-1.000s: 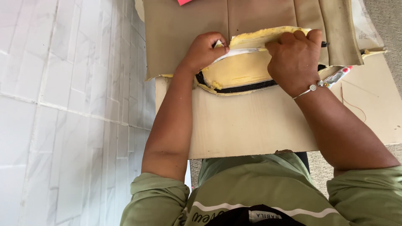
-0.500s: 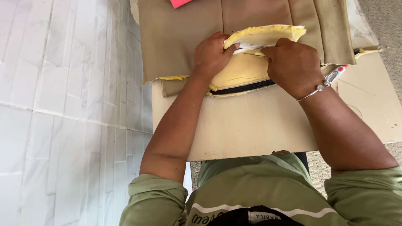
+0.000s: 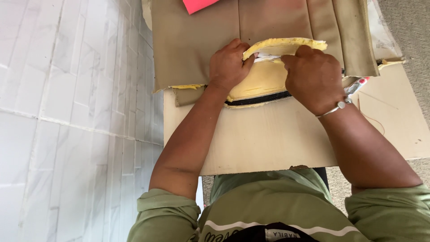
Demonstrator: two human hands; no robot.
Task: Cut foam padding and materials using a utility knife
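A: Foam pad, yellow, folded, sits at twelve o'clock from the person's chest, on the tan board counter. Biggest things first?

B: White tiled floor fills everything from seven to eleven o'clock. Next the counter, pale cardboard-like, with a chipped near edge. Then the khaki fabric cover, seamed in panels, lying across the far part of the counter and running out of view at twelve.

A: Foam relative to the cover?

B: Foam's top flap curls up over the cover's near edge; a black trim strip runs along the foam's lower curve, touching it. Something white shows inside the fold, too small to tell what.

A: Hands?

B: Left hand at eleven o'clock of the foam, grip closed on the foam's left end, thumb at the fold. Right hand at one o'clock of it, grip pinching the foam's upper flap, knuckles up. Both are touching the foam, just beside each other.

A: Smaller stuff?

B: Silver bracelet on the right wrist. Pink sheet corner at twelve, on the cover. Red-and-white marker-like object at three o'clock of the right hand, partly hidden. Green sleeves at the bottom.
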